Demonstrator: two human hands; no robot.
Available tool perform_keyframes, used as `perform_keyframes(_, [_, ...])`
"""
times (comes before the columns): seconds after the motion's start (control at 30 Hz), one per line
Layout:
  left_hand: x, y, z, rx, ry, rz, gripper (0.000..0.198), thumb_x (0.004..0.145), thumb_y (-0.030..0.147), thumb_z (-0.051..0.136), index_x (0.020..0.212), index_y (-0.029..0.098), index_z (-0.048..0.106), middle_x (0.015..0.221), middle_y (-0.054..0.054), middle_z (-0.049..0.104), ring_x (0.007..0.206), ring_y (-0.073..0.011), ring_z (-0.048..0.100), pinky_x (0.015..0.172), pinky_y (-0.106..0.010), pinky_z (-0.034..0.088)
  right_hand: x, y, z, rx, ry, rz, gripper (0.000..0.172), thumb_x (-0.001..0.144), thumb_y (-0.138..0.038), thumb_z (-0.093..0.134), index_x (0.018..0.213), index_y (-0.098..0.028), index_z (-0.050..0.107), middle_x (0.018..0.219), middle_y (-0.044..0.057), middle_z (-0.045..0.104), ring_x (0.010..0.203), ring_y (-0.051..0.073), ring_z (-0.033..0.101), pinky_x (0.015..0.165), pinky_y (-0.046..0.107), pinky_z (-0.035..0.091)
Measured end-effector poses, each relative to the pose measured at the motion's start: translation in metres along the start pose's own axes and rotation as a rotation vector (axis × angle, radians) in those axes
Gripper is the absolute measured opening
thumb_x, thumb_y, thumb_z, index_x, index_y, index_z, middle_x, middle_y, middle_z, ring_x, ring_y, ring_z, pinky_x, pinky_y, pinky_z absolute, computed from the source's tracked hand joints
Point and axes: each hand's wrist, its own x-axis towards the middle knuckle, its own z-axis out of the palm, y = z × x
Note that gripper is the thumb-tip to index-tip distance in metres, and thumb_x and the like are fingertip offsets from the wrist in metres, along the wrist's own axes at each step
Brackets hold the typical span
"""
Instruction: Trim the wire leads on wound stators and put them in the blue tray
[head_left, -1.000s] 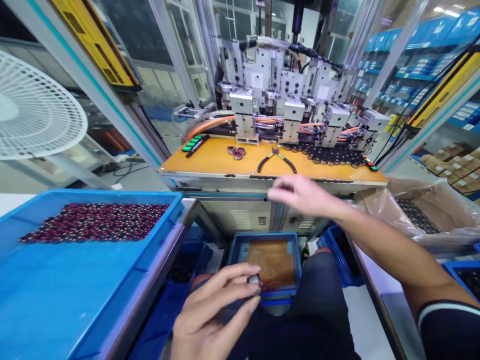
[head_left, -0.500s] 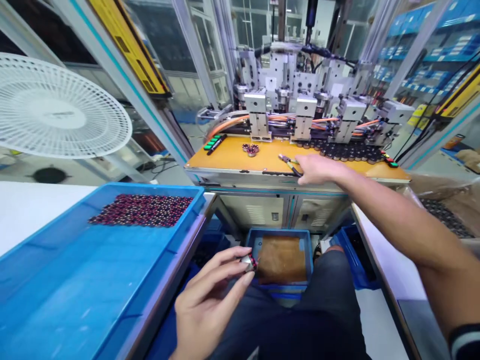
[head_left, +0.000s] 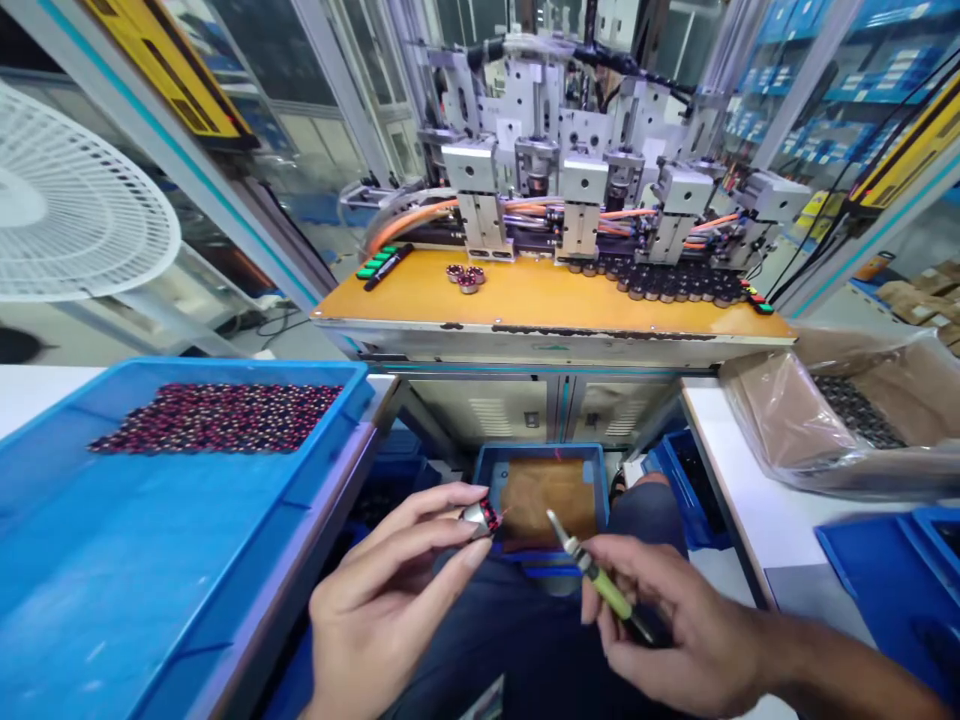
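My left hand (head_left: 397, 590) pinches a small round motor part (head_left: 478, 517) between thumb and fingertips. The part has a silver metal side and a red and black face, turned to the right, with a thin reddish wire sticking out. To the right, my right hand (head_left: 667, 620) is wrapped around pliers (head_left: 604, 590) with yellow and black handles. Their metal tip points up and left, a short gap away from the part. The pliers are seen edge-on, so I cannot tell whether the jaws are apart.
A blue tray (head_left: 180, 520) at the left holds many red and black parts (head_left: 225, 415). Ahead, a machine's orange worktop (head_left: 540, 300) carries several similar parts (head_left: 466, 280) and rows of black parts (head_left: 667, 280). A plastic-lined box (head_left: 780, 430) stands right; a blue bin (head_left: 487, 470) sits below.
My right hand has taken the pliers off the orange worktop and brought them down near my left hand. The motor part stays in my left hand. The view has shifted slightly.
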Motion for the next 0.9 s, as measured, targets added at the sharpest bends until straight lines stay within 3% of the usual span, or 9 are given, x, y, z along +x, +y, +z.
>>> perform_keyframes(0.1, [0.000, 0.000, 0.002, 0.000, -0.029, 0.006, 0.028, 0.078, 0.004, 0.074, 0.093, 0.027, 0.076, 0.108, 0.000, 0.076, 0.101, -0.0160, 0.074, 0.082, -0.022, 0.063, 0.005, 0.009, 0.012, 0.198, -0.081, -0.085, 0.072, 0.089, -0.013, 0.059, 0.153, -0.031, 0.033, 0.109, 0.008, 0.062, 0.088, 0.014, 0.065, 0.080, 0.032, 0.057])
perform_keyframes(0.2, [-0.001, 0.000, 0.001, 0.006, -0.045, 0.021, 0.029, 0.078, 0.002, 0.073, 0.094, 0.027, 0.076, 0.108, 0.000, 0.076, 0.101, -0.0158, 0.074, 0.083, -0.022, 0.063, 0.013, 0.017, 0.014, 0.260, -0.095, -0.115, 0.070, 0.089, -0.014, 0.057, 0.154, -0.029, 0.033, 0.118, 0.012, 0.060, 0.106, 0.019, 0.063, 0.094, 0.041, 0.054])
perform_keyframes(0.37, [0.001, 0.001, -0.002, 0.003, -0.067, 0.054, 0.032, 0.078, -0.001, 0.072, 0.097, 0.025, 0.075, 0.108, 0.000, 0.076, 0.100, -0.0150, 0.074, 0.084, -0.022, 0.063, 0.019, 0.021, 0.016, 0.271, -0.090, -0.116, 0.068, 0.090, -0.017, 0.057, 0.154, -0.025, 0.034, 0.120, 0.014, 0.060, 0.109, 0.021, 0.062, 0.098, 0.044, 0.052])
perform_keyframes(0.67, [0.001, -0.004, -0.004, -0.009, -0.105, 0.049, 0.037, 0.079, -0.004, 0.068, 0.101, 0.026, 0.074, 0.113, 0.002, 0.074, 0.102, -0.0122, 0.072, 0.086, -0.020, 0.062, 0.026, 0.014, 0.010, 0.208, -0.135, 0.037, 0.050, 0.088, -0.024, 0.058, 0.137, -0.019, 0.055, 0.096, 0.006, 0.058, 0.081, 0.014, 0.055, 0.078, 0.030, 0.052])
perform_keyframes(0.9, [0.001, -0.004, -0.003, 0.003, -0.104, 0.049, 0.036, 0.078, -0.004, 0.069, 0.099, 0.026, 0.074, 0.111, 0.001, 0.075, 0.101, -0.0126, 0.072, 0.086, -0.020, 0.062, 0.024, 0.017, 0.012, 0.155, -0.122, 0.048, 0.040, 0.087, -0.022, 0.061, 0.126, -0.016, 0.061, 0.086, 0.003, 0.056, 0.069, 0.010, 0.048, 0.068, 0.024, 0.046])
